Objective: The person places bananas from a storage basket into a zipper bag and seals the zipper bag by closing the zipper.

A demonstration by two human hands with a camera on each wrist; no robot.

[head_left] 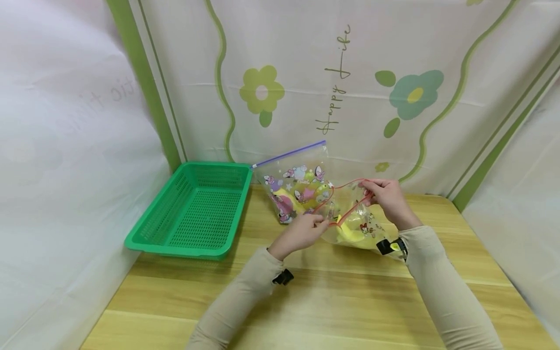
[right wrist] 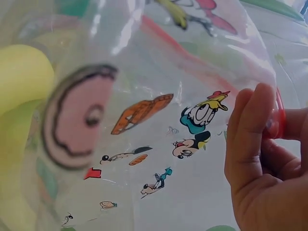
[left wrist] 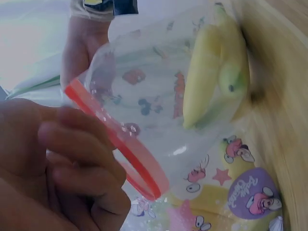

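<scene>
A clear zip bag with a red-edged mouth [head_left: 355, 210] and cartoon prints stands spread at the mouth between both hands. Yellow bananas [left wrist: 204, 77] lie inside it. My left hand [head_left: 302, 232] pinches the near left part of the red rim [left wrist: 137, 159]. At the far right end, my right hand [head_left: 387, 198] grips the same rim between thumb and fingers; its wrist view shows the printed film [right wrist: 159, 134] close up. Just behind leans a second clear bag with a purple slider strip [head_left: 288, 154], holding yellow and greenish things I cannot make out fully.
A green plastic basket [head_left: 232, 238] with a perforated bottom stands on the left of the wooden table [head_left: 319, 301]. A white printed curtain [head_left: 297, 58] rises behind the bags, with white sheeting on both sides.
</scene>
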